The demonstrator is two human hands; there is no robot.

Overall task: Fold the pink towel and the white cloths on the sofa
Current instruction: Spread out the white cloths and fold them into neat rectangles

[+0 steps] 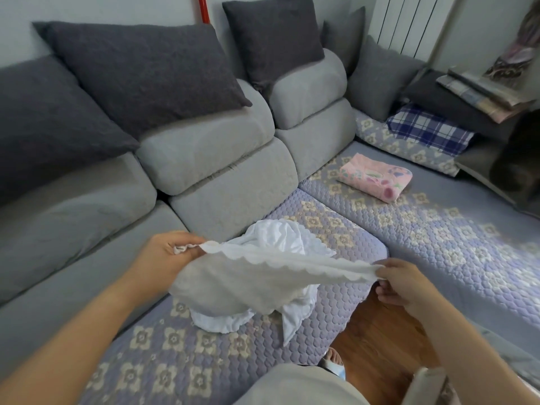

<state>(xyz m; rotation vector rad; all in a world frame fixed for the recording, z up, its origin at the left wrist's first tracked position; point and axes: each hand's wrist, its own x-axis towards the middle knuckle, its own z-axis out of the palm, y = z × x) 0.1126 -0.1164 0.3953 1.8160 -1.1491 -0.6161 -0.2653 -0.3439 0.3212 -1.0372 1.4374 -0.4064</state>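
Two hands raised over the sofa [87,229], left hand [163,255] and right hand [400,283] each pinching a white cloth [248,276] corner, stretched taut between them

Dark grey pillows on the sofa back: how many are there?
3. One large pillow at far left, a second beside it, a third standing further right. Lighter grey cushions and stacked bedding at the right corner may hide more.

Soft, even daylight; shadows faint. Wide-angle lens bends the edges strongly. Right margin blurred; the sofa [222,159] centre is reasonably sharp.
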